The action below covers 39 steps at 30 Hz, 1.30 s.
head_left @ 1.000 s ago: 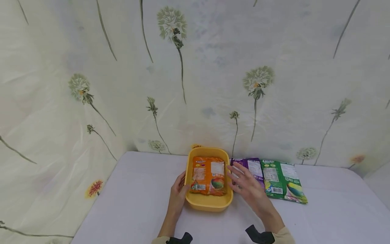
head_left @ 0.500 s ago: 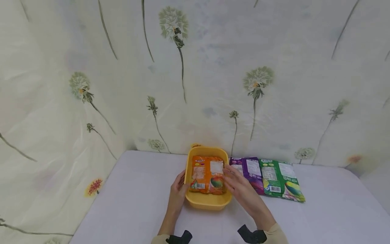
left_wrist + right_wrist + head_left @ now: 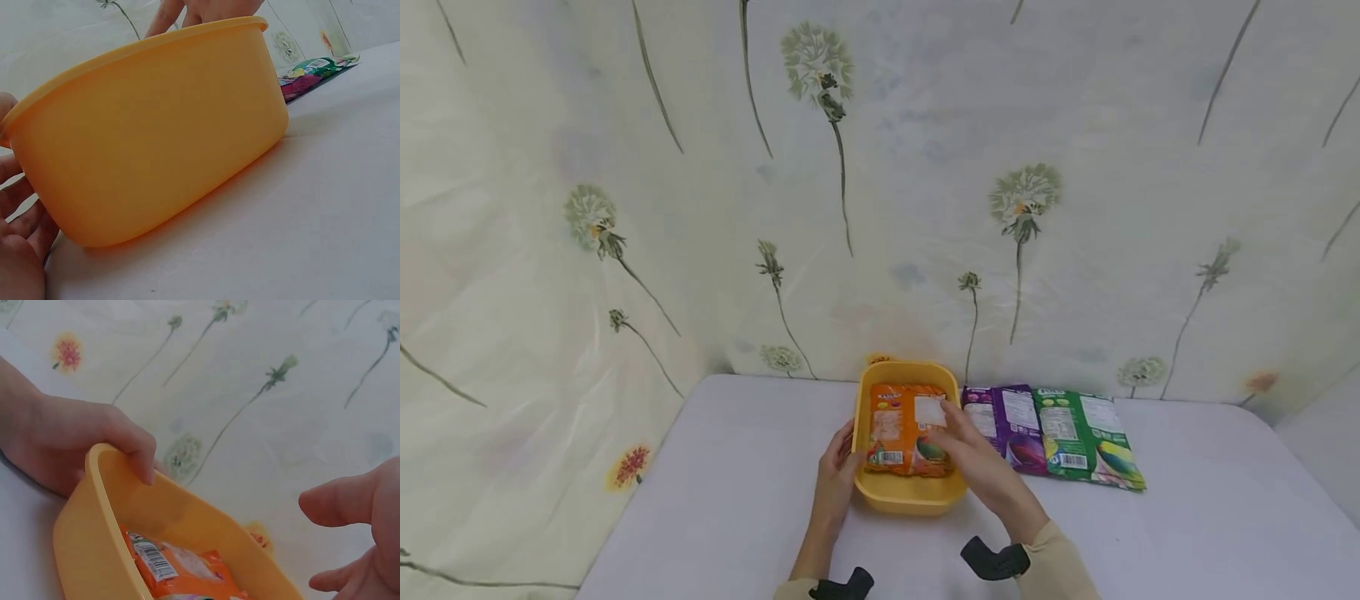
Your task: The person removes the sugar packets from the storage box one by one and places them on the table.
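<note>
A yellow plastic tub (image 3: 906, 505) stands on the table, and an orange packet with a mango picture (image 3: 889, 423) lies inside it. My left hand (image 3: 835, 482) grips the tub's left side; in the right wrist view its thumb hooks over the rim, the left hand (image 3: 81, 434) wrapping the wall. Over the tub's right side hovers my right hand (image 3: 988, 471), its fingers extended and holding nothing. The right wrist view shows that right hand (image 3: 369, 528) apart from the tub, thumb spread. The tub wall (image 3: 156, 137) hides the packet in the left wrist view.
Right of the tub lie a purple packet (image 3: 1021, 429) and a green packet (image 3: 1078, 437), side by side and touching. White cloth covers the table (image 3: 715, 500). A floral curtain (image 3: 910, 208) hangs directly behind the tub.
My right hand has moved left, from beside the tub's right rim to over its inside. The left hand keeps its grip, and the tub and packets stay put.
</note>
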Each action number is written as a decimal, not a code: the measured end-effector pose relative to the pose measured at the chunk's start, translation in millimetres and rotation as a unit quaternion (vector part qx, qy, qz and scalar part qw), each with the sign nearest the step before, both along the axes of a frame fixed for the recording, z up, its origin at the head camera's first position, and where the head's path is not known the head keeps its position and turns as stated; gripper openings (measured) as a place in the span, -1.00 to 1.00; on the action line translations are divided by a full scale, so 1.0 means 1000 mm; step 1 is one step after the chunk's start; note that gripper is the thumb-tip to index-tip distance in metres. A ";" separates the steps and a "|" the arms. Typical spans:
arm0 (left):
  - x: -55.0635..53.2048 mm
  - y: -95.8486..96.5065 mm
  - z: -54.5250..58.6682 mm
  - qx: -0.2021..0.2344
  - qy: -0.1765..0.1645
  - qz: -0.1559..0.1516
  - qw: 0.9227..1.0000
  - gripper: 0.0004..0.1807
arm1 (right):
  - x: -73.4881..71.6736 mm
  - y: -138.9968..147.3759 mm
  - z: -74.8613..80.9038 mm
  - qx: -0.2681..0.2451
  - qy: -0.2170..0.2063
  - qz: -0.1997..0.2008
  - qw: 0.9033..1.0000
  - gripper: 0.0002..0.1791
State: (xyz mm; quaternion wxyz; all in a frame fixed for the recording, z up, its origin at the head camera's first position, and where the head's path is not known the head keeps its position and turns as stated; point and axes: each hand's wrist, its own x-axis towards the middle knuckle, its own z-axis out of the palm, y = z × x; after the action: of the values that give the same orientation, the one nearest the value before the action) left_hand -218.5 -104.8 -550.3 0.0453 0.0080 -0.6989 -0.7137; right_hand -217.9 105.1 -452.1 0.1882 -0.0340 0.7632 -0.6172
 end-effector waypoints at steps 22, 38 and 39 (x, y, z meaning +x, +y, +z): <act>0.000 0.001 -0.001 -0.004 0.006 -0.008 1.000 -0.44 | -0.012 -0.019 -0.017 0.061 -0.040 -0.036 0.997 -0.27; 0.000 0.002 -0.001 -0.004 0.003 -0.003 1.000 -0.44 | -0.019 -0.022 -0.024 -0.012 -0.031 -0.062 0.998 -0.41; 0.000 0.002 -0.001 -0.004 0.002 -0.003 1.000 -0.44 | -0.019 -0.022 -0.024 -0.017 -0.032 -0.064 0.997 -0.42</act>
State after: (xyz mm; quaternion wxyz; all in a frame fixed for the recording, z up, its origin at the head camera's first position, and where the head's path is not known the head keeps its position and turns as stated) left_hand -218.9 -102.6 -551.1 0.0445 0.0038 -0.7014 -0.7114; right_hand -237.1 82.9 -476.5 0.1718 0.0315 0.7471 -0.6414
